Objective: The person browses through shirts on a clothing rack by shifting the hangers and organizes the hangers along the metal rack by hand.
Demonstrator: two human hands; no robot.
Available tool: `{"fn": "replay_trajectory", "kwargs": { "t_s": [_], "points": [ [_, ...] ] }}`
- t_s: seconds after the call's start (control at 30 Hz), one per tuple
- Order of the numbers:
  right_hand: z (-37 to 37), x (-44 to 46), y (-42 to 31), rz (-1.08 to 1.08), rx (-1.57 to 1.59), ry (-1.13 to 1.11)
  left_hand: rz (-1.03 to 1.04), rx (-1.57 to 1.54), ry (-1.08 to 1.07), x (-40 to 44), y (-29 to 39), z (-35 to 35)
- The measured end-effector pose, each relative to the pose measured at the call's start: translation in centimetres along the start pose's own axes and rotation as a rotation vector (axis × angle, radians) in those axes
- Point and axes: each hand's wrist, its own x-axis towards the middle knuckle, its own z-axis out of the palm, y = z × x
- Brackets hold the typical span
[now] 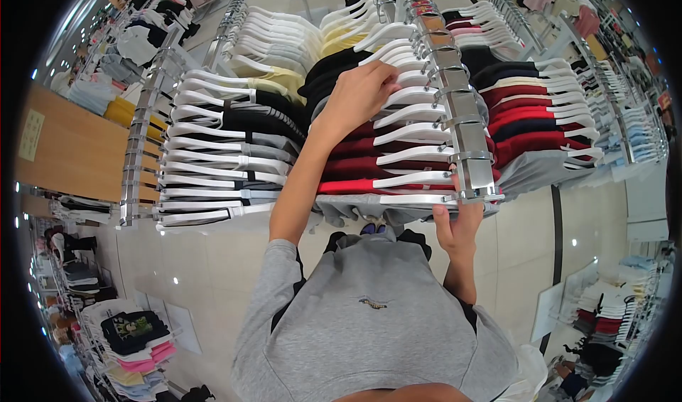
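My left hand (359, 93) reaches over the middle rail, its fingers curled at a white hanger (387, 41) among dark garments; its fingertips are partly hidden. Under it hang black tops (330, 71) and dark red tops (355, 166) on white hangers. At the near end of the rail, my right hand (460, 228) is around the end of the front hanger (415, 199), which carries a grey garment (348, 208). Its thumb is on the near side, while the fingers are partly hidden behind the hanger and the metal rail (472, 167).
A second rail (138, 139) with grey and black garments on white hangers stands to the left. Red and navy tops (529, 118) hang to the right. A wooden panel (71, 146) is at far left, and folded clothes (138, 334) lie at lower left.
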Motion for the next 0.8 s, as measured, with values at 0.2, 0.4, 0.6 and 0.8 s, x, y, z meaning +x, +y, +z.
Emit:
{"fn": "replay_trajectory", "kwargs": {
  "t_s": [0.2, 0.4, 0.6, 0.8],
  "points": [
    [0.2, -0.3, 0.0, 0.010, 0.017, 0.016, 0.011, -0.068, -0.041, 0.1, -0.1, -0.5],
    [0.0, -0.2, 0.0, 0.015, 0.010, 0.003, -0.137, -0.096, -0.116, 1.6, -0.1, -2.1],
    [0.0, -0.1, -0.2, -0.006, 0.004, 0.005, -0.085, -0.264, 0.163, 5.5, -4.0, 2.4],
    [0.0, 0.2, -0.3, 0.002, 0.034, 0.016, -0.100, -0.329, -0.048, 7.4, -4.6, 2.2]
  ]
}}
